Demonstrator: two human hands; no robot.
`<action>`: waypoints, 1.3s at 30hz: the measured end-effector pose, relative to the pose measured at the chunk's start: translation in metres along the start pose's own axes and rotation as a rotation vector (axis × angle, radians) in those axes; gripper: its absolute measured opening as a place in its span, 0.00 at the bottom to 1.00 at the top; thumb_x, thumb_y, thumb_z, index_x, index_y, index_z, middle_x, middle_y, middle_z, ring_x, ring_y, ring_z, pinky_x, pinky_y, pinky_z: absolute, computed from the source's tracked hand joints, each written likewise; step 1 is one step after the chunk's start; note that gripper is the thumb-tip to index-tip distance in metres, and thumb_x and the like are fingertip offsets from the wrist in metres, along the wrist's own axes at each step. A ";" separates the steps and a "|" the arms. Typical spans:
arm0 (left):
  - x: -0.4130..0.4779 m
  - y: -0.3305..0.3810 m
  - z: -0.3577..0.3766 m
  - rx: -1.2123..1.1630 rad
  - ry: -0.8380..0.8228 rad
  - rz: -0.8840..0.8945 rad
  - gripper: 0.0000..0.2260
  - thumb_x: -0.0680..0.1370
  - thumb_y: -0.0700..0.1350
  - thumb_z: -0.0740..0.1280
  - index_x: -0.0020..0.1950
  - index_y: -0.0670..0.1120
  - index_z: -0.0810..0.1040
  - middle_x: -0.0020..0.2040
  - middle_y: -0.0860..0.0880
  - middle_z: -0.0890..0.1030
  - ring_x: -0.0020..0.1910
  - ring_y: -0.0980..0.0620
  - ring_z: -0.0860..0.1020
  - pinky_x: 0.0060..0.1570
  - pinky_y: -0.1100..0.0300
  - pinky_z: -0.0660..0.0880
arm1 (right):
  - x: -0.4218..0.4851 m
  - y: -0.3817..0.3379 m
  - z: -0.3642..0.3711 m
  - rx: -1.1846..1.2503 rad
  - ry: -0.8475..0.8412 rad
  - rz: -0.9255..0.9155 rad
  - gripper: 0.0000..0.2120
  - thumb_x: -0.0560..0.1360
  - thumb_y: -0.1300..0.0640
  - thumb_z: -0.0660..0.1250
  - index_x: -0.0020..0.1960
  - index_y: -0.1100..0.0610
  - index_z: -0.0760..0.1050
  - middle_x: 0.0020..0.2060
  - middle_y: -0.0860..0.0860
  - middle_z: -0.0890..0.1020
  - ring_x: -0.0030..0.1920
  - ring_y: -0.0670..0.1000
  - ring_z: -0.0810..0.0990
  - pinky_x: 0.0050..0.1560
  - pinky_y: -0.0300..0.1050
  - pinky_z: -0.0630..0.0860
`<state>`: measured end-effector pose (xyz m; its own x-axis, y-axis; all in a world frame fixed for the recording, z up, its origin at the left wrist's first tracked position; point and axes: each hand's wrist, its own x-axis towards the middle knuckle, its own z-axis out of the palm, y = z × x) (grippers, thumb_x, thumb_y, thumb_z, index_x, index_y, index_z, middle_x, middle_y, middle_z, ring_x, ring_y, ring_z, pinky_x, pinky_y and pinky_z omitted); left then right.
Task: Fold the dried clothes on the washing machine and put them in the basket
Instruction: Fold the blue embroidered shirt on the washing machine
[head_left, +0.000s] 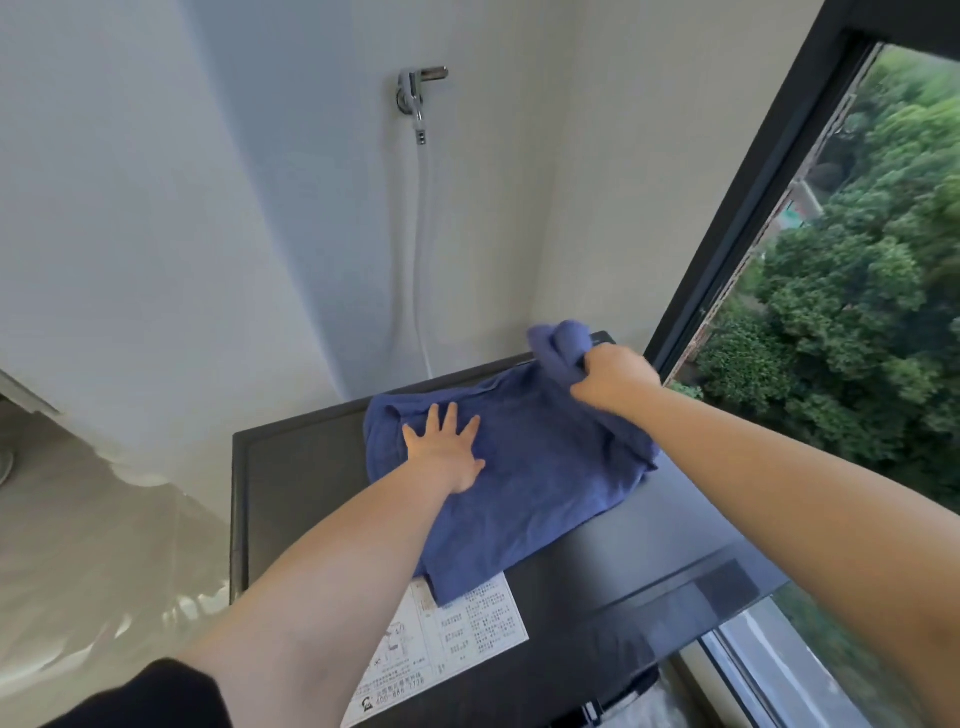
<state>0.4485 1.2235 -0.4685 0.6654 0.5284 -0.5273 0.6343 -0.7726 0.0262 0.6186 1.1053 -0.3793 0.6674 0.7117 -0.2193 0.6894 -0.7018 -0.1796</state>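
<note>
A blue garment (519, 467) lies spread across the washing machine's (649, 561) dark lid, toward its far edge. The left hand (447, 452) presses it flat, fingers splayed wide. The right hand (613, 376), arm outstretched, grips a bunched-up end near the far right corner.

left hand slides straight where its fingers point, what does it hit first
The left hand lies flat on the blue garment; past its far edge comes the washing machine lid, then probably the wall by the hose.
</note>
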 end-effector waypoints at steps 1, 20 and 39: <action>-0.001 -0.003 0.002 0.006 0.006 -0.002 0.30 0.82 0.58 0.52 0.78 0.53 0.40 0.78 0.47 0.36 0.76 0.44 0.36 0.71 0.37 0.42 | -0.005 -0.005 0.003 -0.003 -0.093 -0.041 0.12 0.73 0.50 0.64 0.36 0.57 0.71 0.34 0.52 0.74 0.40 0.55 0.74 0.36 0.42 0.68; -0.022 -0.018 0.034 -0.032 0.070 -0.029 0.30 0.81 0.63 0.48 0.77 0.57 0.37 0.77 0.49 0.33 0.76 0.45 0.34 0.70 0.33 0.43 | 0.009 0.027 0.069 0.410 -0.200 0.347 0.26 0.74 0.44 0.68 0.61 0.63 0.68 0.47 0.56 0.77 0.50 0.58 0.76 0.46 0.47 0.70; -0.022 -0.024 0.030 -0.553 0.200 0.198 0.21 0.78 0.35 0.57 0.70 0.45 0.72 0.75 0.46 0.62 0.76 0.49 0.58 0.73 0.60 0.54 | -0.038 -0.022 0.038 0.147 0.288 -0.055 0.12 0.76 0.49 0.61 0.52 0.58 0.73 0.44 0.54 0.80 0.46 0.60 0.78 0.39 0.47 0.69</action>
<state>0.4064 1.2195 -0.4831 0.8183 0.4909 -0.2990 0.5654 -0.5941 0.5722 0.5667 1.0926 -0.4036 0.6970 0.7135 0.0709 0.6925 -0.6443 -0.3246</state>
